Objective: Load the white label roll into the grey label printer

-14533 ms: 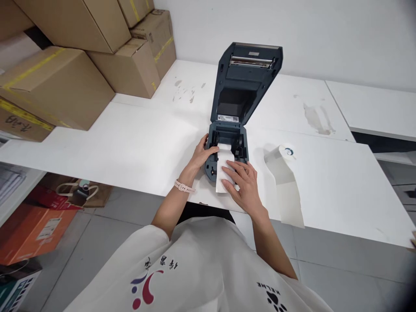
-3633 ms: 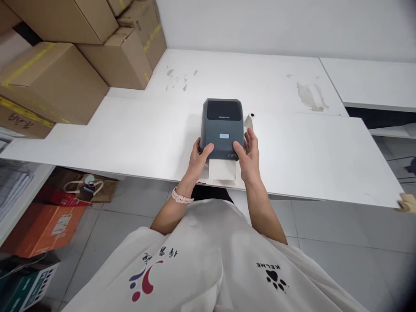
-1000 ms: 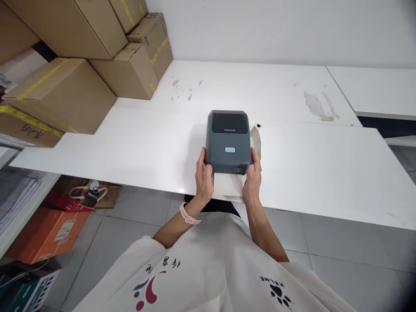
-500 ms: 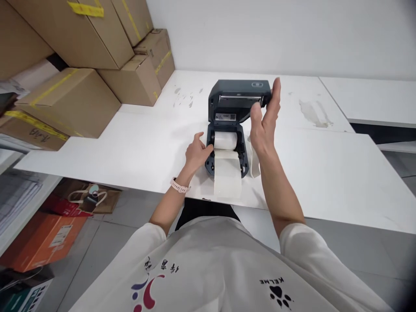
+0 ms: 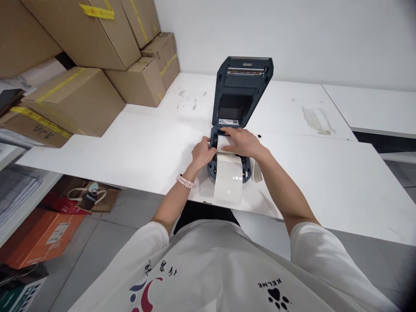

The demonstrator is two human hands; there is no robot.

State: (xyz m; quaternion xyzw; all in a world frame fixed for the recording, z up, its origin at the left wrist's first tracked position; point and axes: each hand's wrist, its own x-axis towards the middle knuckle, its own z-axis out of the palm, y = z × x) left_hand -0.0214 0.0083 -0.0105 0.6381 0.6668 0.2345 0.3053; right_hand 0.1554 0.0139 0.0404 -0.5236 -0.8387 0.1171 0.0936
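Note:
A dark grey label printer (image 5: 212,167) stands on the white table with its lid (image 5: 242,89) raised. Inside its base sits a white label roll (image 5: 224,143), partly hidden by my right hand. A strip of labels (image 5: 228,177) runs from it over the printer's front toward the table edge. My left hand (image 5: 203,152) grips the left side of the base, thumb over the inner edge by the roll. From the right, my right hand (image 5: 245,142) reaches over the roll, thumb and fingers apart; whether it presses on the roll I cannot tell.
Cardboard boxes (image 5: 74,99) are stacked at the table's left, against the wall. A curled paper strip (image 5: 257,172) lies beside the printer's right side. The white table (image 5: 156,151) has worn patches. An orange box (image 5: 45,236) and bags stand on the floor below left.
The printer lid has swung further up and back. My right hand has left the lid and come down over the label roll. My left hand has closed more around the base's left side.

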